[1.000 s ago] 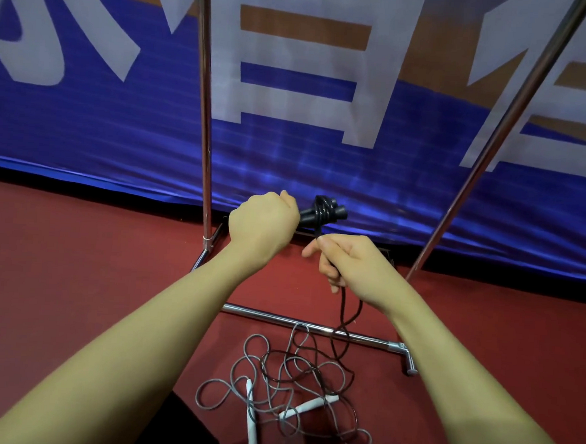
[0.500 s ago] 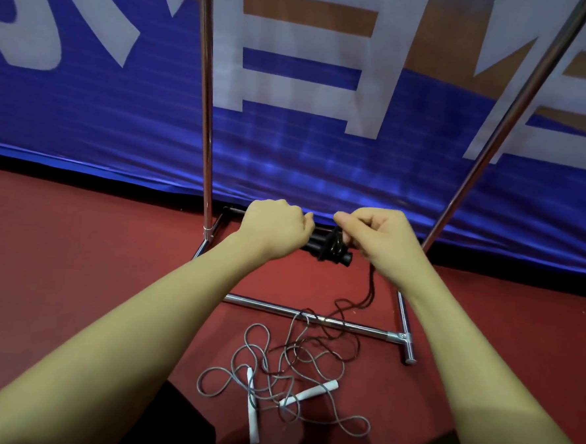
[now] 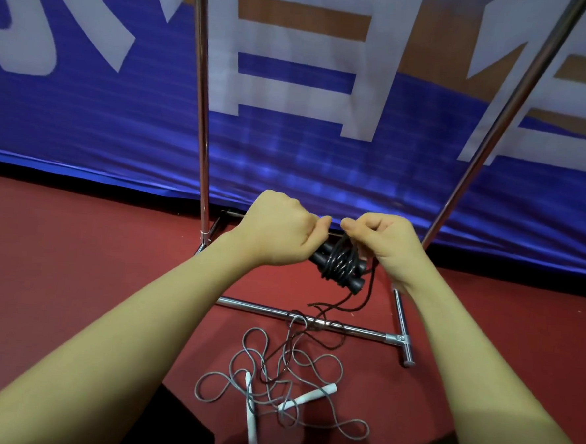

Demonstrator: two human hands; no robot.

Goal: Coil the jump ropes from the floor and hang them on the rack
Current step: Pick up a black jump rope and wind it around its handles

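Both bare hands meet at the centre of the frame, just above the floor. The left hand (image 3: pixel 280 231) is curled into a fist around the pair of black plastic jump-rope handles (image 3: pixel 341 271), which stick out of the fist down and to the right. Several turns of thin black cord (image 3: pixel 339 259) are wound tightly around those handles. The right hand (image 3: pixel 383 242) sits just beside the left, fingers curled, pinching the cord at the top of the wraps. From the bundle the loose black cord drops toward the lower centre, crosses the front bar of the chrome metal rack (image 3: pixel 299 316) and trails onto the dark red floor (image 3: pixel 76 260).

In the lower centre of the frame, on the floor between the forearms, lies a second jump rope, grey-corded with white stick handles (image 3: pixel 250 413), in a loose tangle of loops; the tail of the black cord runs into that tangle. One white handle points toward the bottom edge, the other angles up to the right.

The rack's two shiny uprights rise from the base, one up the centre-left, one slanting toward the upper right. Behind the rack hangs a blue fabric banner with large white characters (image 3: pixel 102 114), filling the upper half of the frame.
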